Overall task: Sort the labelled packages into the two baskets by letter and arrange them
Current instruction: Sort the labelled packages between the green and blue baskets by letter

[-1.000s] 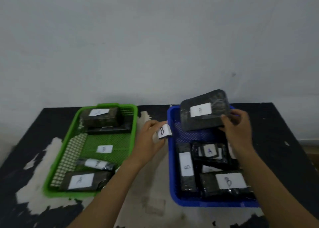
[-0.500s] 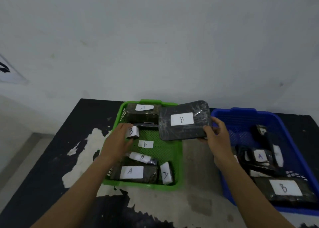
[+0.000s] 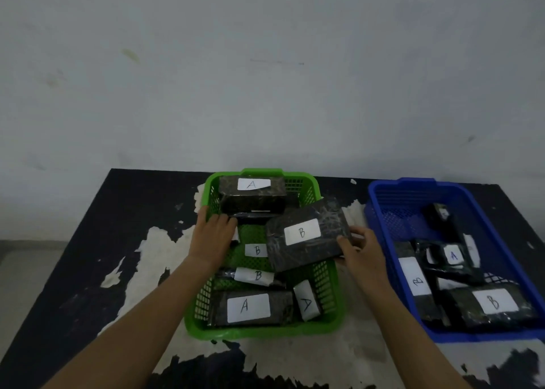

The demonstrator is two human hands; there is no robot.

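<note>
The right hand grips a flat black B package by its right edge, tilted over the green basket. The left hand reaches inside that basket, palm down; whether it holds anything is unclear. A blue basket sits on the worn worktop.

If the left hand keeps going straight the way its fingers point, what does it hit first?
Most likely the black box labelled A at the far end of the green basket. The left hand points away and slightly right, fingertips already at that box's near lower edge. Whether they touch it is unclear.
</note>
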